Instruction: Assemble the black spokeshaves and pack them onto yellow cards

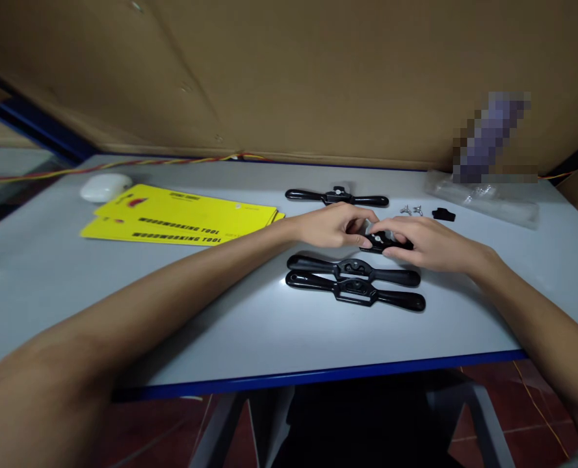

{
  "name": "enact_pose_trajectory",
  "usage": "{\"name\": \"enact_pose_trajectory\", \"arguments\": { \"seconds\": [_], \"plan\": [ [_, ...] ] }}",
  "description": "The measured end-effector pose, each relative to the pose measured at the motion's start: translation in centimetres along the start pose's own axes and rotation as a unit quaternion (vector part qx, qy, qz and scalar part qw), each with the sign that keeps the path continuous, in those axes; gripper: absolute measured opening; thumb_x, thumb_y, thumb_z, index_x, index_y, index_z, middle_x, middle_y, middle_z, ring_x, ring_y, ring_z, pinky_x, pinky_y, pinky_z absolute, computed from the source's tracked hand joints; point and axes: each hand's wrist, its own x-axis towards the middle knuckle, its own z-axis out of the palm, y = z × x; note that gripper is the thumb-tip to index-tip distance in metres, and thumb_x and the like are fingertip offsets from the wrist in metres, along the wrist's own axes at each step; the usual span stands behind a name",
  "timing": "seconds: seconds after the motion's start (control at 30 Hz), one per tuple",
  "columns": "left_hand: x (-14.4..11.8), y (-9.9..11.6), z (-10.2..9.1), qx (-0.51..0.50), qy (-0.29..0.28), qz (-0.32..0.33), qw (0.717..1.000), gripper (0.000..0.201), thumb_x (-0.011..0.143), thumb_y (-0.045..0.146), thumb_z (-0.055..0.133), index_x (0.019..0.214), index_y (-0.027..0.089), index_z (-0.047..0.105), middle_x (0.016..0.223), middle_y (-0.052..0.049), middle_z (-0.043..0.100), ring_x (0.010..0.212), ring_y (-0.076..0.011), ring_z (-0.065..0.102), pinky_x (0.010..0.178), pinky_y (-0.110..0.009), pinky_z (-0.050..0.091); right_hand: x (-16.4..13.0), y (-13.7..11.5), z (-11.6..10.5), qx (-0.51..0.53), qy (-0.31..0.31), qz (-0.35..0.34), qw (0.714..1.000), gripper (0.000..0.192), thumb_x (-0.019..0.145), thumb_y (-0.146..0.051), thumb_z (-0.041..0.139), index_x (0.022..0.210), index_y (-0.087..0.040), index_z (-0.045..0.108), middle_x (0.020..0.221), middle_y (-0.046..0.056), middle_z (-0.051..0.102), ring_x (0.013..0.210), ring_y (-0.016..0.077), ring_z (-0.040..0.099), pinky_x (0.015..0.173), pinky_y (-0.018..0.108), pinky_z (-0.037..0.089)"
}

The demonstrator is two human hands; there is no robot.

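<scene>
Both hands close around one black spokeshave lying at the middle of the table. My left hand grips its left side, thumb near the metal screw, and my right hand has its fingers closed over the right handle. Much of that spokeshave is hidden under the fingers. Nearer to me lie two more black spokeshave bodies, a duller one and a glossy one, side by side without a blade showing. Behind my left hand rests another spokeshave with a plate and screw at its centre.
Two small silver thumbscrews and a black cap piece lie at the back right. Beyond them is a clear plastic bag. Yellow printed sleeves and a white mouse-like object occupy the left. A cardboard wall bounds the back.
</scene>
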Motion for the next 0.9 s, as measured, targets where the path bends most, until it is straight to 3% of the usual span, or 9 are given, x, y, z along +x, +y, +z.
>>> {"name": "enact_pose_trajectory", "arguments": {
  "seconds": [0.4, 0.9],
  "plan": [
    [-0.11, 0.05, 0.08, -0.014, 0.021, 0.006, 1.0, 0.035, 0.087, 0.038, 0.074, 0.111, 0.014, 0.072, 0.064, 0.005, 0.052, 0.057, -0.0108, 0.044, 0.058, -0.025, 0.034, -0.04, -0.31, 0.2, -0.001, 0.008, -0.032, 0.999, 0.039, 0.099, -0.022, 0.054, 0.135, -0.028, 0.067, 0.104, 0.006, 0.07, 0.083, 0.0207, 0.058, 0.078, 0.033, 0.038],
    [-0.21, 0.11, 0.15, 0.036, 0.032, 0.02, 0.999, 0.039, 0.089, 0.042, 0.07, 0.114, 0.013, 0.074, 0.065, 0.005, 0.053, 0.057, -0.0109, 0.045, 0.06, -0.025, 0.036, 0.05, 0.0, 0.31, 0.008, 0.018, -0.024, 1.0, 0.038, 0.1, -0.027, 0.057, 0.136, -0.028, 0.068, 0.1, 0.004, 0.068, 0.082, 0.0196, 0.055, 0.077, 0.032, 0.036]
  ]
}}
